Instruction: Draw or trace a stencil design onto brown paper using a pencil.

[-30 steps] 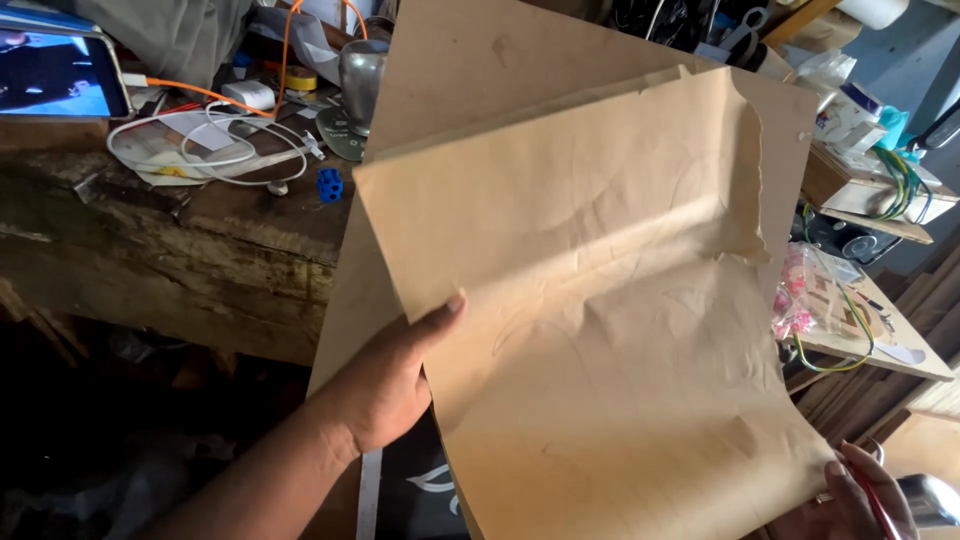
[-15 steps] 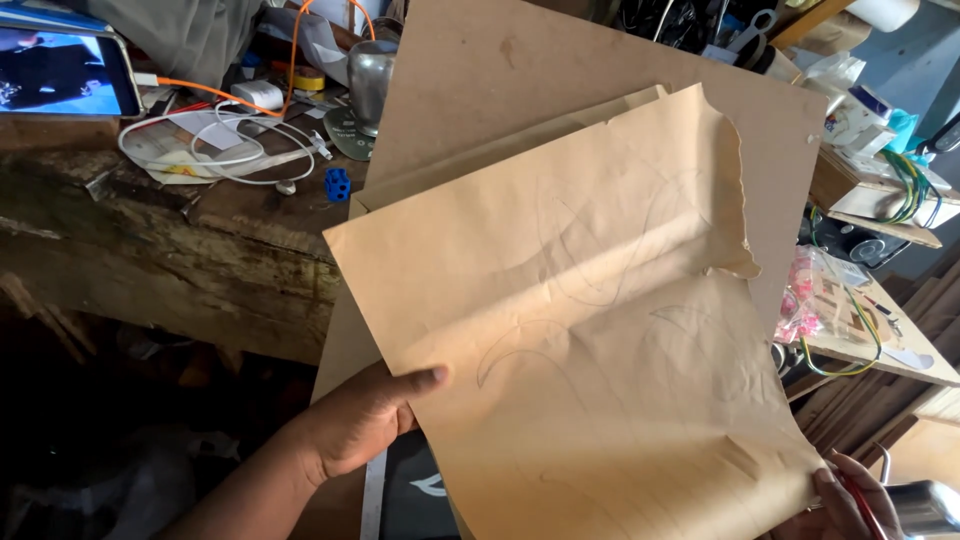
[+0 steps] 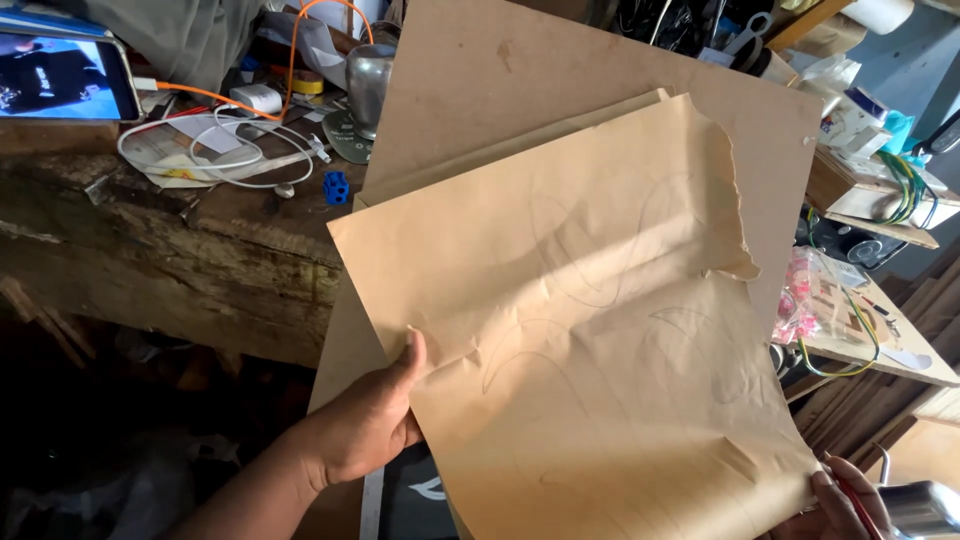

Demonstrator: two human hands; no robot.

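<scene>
phone [image 3: 65, 88] – top left on the wooden bench, lying flat, lit screen showing a dark picture, blue rim | small box [image 3: 852, 125] – upper right on a shelf, white with red and blue print | plastic bag [image 3: 815, 300] – right, clear with pink contents

A large tan sheet of thin matt paper [image 3: 600, 340], creased and faintly pencilled, with a torn, curled upper corner, is pinched at its edge by the left hand [image 3: 365, 425]. Behind the pinch, a flat brown board [image 3: 560, 80] of smooth, dull fibreboard is seen. Left of the grip, a rough, weathered wooden bench [image 3: 180, 250] is seen, and above it a shiny metal cup [image 3: 370, 85].
</scene>
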